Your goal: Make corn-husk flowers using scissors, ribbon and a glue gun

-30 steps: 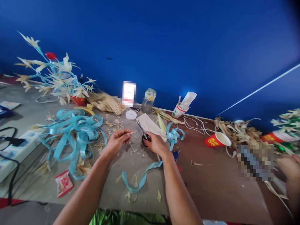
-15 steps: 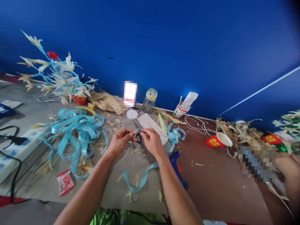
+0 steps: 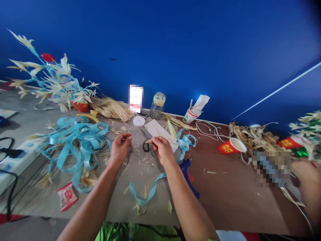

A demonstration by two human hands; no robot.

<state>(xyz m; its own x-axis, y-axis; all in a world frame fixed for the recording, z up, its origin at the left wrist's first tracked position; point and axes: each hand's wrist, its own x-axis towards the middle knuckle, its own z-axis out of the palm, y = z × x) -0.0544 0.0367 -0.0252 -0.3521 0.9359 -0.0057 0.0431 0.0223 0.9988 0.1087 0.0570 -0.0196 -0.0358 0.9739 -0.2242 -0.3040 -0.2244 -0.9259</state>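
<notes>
My right hand (image 3: 162,149) is closed in a pinch on a small pale strip of corn husk (image 3: 148,141), whose end sticks out to the left. Just below that strip lie scissors (image 3: 145,146) with black handles, their blades pointing away on the table. To their left, my left hand (image 3: 119,149) hovers with its fingers curled together; whatever it may hold is hidden. Light blue ribbon (image 3: 150,194) trails below my right wrist. A blue glue gun (image 3: 186,172) rests partly behind my right forearm. Husk scraps are scattered between both hands.
Tangled blue ribbon (image 3: 77,144) and a power strip (image 3: 25,154) lie left. Behind stand a husk-flower arrangement (image 3: 60,80), a glass jar (image 3: 157,106) and a white ribbon spool (image 3: 138,121). A red paper cup (image 3: 232,146) lies right, near another person's hand (image 3: 304,170).
My hands have moved apart; the left drew back to the left, while the right keeps the husk strip. The whole view has shifted slightly.
</notes>
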